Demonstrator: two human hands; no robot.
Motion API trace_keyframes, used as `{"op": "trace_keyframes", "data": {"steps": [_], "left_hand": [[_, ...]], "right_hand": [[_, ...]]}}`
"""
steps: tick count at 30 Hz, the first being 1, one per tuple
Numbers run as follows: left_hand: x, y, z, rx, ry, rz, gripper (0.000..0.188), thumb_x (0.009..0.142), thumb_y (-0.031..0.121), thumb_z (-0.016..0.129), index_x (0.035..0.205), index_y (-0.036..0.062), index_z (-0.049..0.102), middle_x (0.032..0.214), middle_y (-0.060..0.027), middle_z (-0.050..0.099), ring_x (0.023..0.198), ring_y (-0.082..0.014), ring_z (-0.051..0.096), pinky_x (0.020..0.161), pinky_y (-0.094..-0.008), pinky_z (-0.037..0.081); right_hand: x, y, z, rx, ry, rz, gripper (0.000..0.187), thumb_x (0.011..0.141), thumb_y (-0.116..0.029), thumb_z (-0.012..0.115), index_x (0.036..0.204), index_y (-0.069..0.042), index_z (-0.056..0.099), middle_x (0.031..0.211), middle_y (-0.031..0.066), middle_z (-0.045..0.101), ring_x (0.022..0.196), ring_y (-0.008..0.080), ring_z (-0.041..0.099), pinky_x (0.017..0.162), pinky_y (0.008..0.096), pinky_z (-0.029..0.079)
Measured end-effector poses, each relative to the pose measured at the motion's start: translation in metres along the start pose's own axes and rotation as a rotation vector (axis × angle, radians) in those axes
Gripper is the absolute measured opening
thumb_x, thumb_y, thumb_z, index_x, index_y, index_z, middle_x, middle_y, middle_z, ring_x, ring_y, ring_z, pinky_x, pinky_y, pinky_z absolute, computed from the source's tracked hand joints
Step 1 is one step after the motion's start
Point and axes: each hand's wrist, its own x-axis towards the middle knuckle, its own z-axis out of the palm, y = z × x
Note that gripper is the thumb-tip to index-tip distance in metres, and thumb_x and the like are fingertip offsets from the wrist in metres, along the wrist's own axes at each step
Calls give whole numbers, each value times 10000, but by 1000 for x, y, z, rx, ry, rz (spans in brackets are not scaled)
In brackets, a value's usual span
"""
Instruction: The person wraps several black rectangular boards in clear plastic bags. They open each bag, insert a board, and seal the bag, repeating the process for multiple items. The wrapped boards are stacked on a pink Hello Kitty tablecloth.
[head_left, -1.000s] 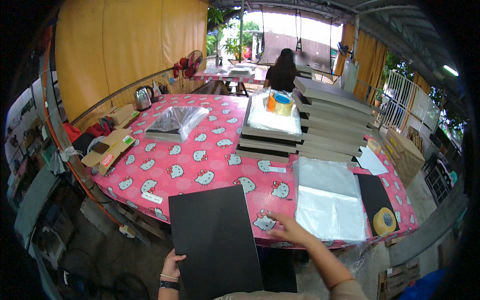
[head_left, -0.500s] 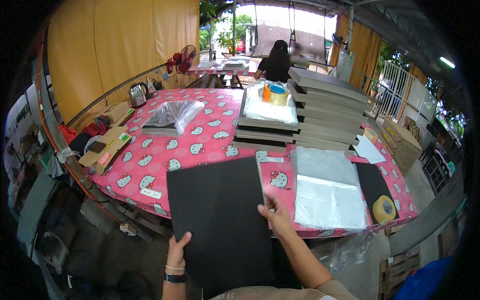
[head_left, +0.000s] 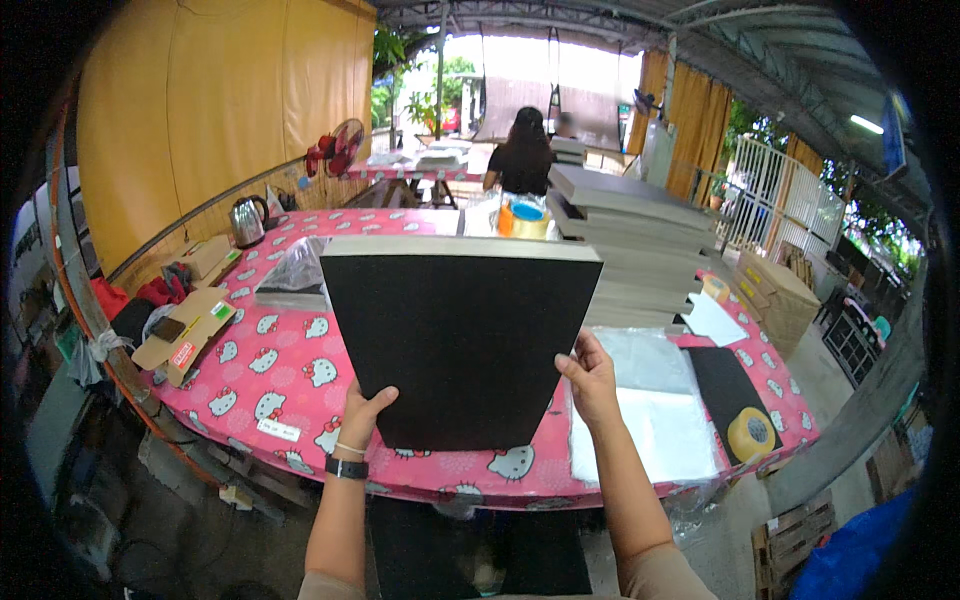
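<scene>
A thick stack of black boards (head_left: 460,350), pale grey along its top edge, stands upright between my hands over the near part of the table. My left hand (head_left: 367,408) grips its lower left side, thumb on the black face. On the opposite side my right hand (head_left: 588,375) holds the edge, thumb in front and fingers behind. Clear plastic sheets or bags (head_left: 640,420) lie flat just beside my right hand. The stack hides part of the table and of a plastic-covered pile (head_left: 290,285) behind it.
Tall grey board stacks (head_left: 630,230) stand at the back right. A tape roll (head_left: 752,434) rests on a black board (head_left: 722,385). Further off are more tape rolls (head_left: 527,220), a kettle (head_left: 248,220), opened cardboard (head_left: 185,335) and a red fan (head_left: 338,148). A person (head_left: 522,150) sits beyond the table.
The black stack has been raised from a slant near my body to upright over the table, moving forward. Both hands went with it, keeping hold of its sides. My view has shifted slightly.
</scene>
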Motion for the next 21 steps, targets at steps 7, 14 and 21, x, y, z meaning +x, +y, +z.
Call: {"op": "trace_keyframes", "data": {"steps": [7,14,21], "left_hand": [[4,-34,-13,-94,61,-125,686,664,227,688,1201,-18,339,1147,-99,448,1046,-201,429,899,-306,329],[4,-38,-4,25,162,-2,722,609,269,733,1171,-16,379,1090,-91,498,992,-211,478,866,-314,369],[0,-31,17,31,249,42,669,599,226,728,1132,-28,416,1055,-105,513,962,-210,495,845,-314,389]], "right_hand": [[2,47,15,-172,144,-20,569,673,-206,685,1122,-18,392,1012,93,514,930,170,485,822,298,377],[7,56,3,-149,4,-34,547,671,-169,697,1093,-7,389,1028,107,498,936,177,480,835,292,366],[-2,60,6,-4,30,42,571,663,-142,695,1119,-7,378,1034,101,499,935,178,484,823,287,380]]}}
